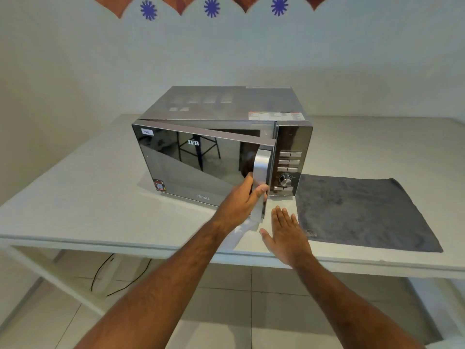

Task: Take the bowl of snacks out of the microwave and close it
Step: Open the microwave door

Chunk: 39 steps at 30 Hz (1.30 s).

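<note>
Closest to me, two bare forearms reach forward over the front edge of a white table. The right hand hovers flat and released, fingers straight and together, palm turned leftward, just above the tabletop in front of the microwave's control side and touching nothing I can make out. Just beside it, a dark grey cloth lies spread flat on the table, its near left corner close to that hand. The left hand is wrapped around the lower part of the silver handle, thumb across the front and fingers curled behind; something pale and white hangs below the hand, perhaps a napkin, though I cannot be sure. The handle sits on the right edge of the door, which is glossy black, mirrors a stool, and stands slightly ajar, hinged on the left with a narrow gap showing along its top. The microwave stands on the table with its button panel and dial to the right of the door. The bowl is nowhere that I can see; the little of the cavity that shows through the gap is dark. Behind is a pale wall with blue flower shapes and brown points along the top.
</note>
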{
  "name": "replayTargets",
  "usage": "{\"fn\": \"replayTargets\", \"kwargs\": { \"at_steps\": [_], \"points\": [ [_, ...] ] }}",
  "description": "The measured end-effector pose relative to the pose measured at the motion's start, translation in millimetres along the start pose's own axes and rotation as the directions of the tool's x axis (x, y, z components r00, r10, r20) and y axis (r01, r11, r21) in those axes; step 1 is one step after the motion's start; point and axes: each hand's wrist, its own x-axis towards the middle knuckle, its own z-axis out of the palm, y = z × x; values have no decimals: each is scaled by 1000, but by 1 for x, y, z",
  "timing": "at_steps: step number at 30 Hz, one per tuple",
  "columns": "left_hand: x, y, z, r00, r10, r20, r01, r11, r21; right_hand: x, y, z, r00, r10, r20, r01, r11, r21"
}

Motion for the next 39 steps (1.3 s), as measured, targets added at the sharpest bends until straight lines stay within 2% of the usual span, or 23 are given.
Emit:
{"fn": "replayTargets", "kwargs": {
  "at_steps": [5, 12, 15, 21, 28, 32, 39],
  "points": [
    [-46, -5, -13, 998, 53, -35, -55, 997, -45, -1, -1, -1, 999, -30, -45, 29, 999, -27],
    [-115, -18, -40, 996, 53, -70, -60, 994, -89, 1, 4, 1, 999, -39, -22, 39, 999, -22],
    [-151, -27, -56, 985, 78, -156, -93, 992, -89, 1, 4, 0, 999, -51, -14, 50, 998, -26],
    [-208, -42, -82, 940, 40, -339, -93, 986, -141, -2, 3, -3, 996, -78, -38, 77, 996, -38],
    [-254, -66, -119, 823, -89, -562, -37, 977, -209, -4, 1, -9, 996, -82, -26, 82, 996, -24],
    [-268, -75, -142, 714, -156, -683, -27, 968, -250, -3, -2, -10, 996, -86, -35, 85, 996, -21],
    [-280, -85, -175, 562, -176, -808, 16, 979, -202, -1, 0, -6, 997, -73, -36, 72, 997, -31]
  ]
}}
